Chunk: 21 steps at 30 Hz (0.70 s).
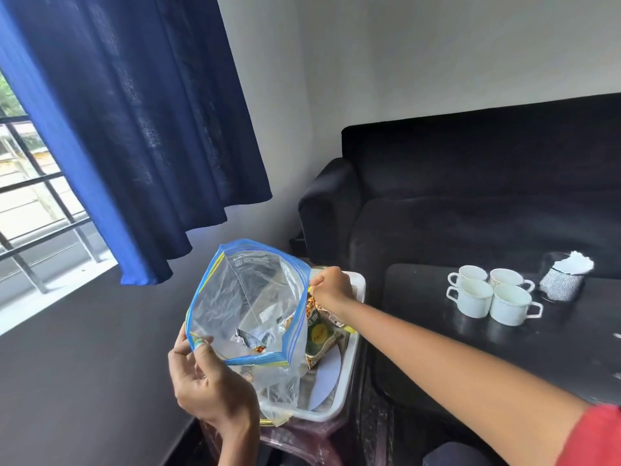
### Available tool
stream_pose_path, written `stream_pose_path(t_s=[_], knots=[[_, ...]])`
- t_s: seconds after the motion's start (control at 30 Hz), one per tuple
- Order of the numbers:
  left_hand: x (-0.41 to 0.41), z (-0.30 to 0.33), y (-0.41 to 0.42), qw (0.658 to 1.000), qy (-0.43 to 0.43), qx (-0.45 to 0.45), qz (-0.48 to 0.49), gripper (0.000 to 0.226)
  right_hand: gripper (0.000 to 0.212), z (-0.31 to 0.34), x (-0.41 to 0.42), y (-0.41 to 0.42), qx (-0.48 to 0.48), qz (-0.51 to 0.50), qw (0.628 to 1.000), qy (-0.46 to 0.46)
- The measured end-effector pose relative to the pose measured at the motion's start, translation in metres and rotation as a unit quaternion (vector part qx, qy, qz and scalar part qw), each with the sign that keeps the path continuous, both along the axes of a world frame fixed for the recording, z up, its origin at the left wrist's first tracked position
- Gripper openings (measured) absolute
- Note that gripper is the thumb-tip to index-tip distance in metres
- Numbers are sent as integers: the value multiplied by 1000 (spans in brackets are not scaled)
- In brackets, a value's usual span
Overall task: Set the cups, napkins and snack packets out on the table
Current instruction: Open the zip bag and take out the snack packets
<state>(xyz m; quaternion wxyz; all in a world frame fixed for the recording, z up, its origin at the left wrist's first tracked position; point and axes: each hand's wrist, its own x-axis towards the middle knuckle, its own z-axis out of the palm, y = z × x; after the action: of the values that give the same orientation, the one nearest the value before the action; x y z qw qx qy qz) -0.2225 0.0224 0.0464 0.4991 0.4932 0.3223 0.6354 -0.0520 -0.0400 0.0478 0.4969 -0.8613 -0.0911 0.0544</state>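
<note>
My left hand (208,388) pinches the near rim of a clear zip bag with a blue seal (248,297), and my right hand (331,285) pinches its far rim, so the mouth is held wide. A small foil packet lies inside the bag. Under the bag, a green and yellow snack packet (319,336) rests in a white tray (349,371). Several white cups (490,294) stand together on the dark table (453,358). Beside them a sparkly holder with white napkins (564,275) stands at the table's far side.
The tray sits on a stool left of the table. A dark sofa (470,196) runs behind the table. A blue curtain (134,129) hangs at the left by a barred window.
</note>
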Motion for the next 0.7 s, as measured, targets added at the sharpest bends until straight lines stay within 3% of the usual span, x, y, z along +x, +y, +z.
stream_pose_path(t_s=[0.07,0.13,0.3,0.47,0.53,0.63,0.7], knots=[[1,-1,0,1000,2,4,-1,19,9,-3,-2,4,13,45,999,5],[1,0,0,1000,3,8,-3,18,21,-12,-5,5,0,92,996,-10],[2,-2,-2,1000,11,10,-6,14,26,-37,-16,-6,-128,244,960,-40],[1,2,-6,1000,6,24,0,12,44,-39,-9,-15,-216,304,928,-25],[1,6,-6,1000,-5,28,6,12,49,-27,-6,-18,-179,276,943,-45],[1,8,-7,998,-31,48,0,16,34,17,-5,-23,0,107,986,-130],[2,6,-8,997,-35,68,-14,13,24,58,-10,-28,115,3,974,-195]])
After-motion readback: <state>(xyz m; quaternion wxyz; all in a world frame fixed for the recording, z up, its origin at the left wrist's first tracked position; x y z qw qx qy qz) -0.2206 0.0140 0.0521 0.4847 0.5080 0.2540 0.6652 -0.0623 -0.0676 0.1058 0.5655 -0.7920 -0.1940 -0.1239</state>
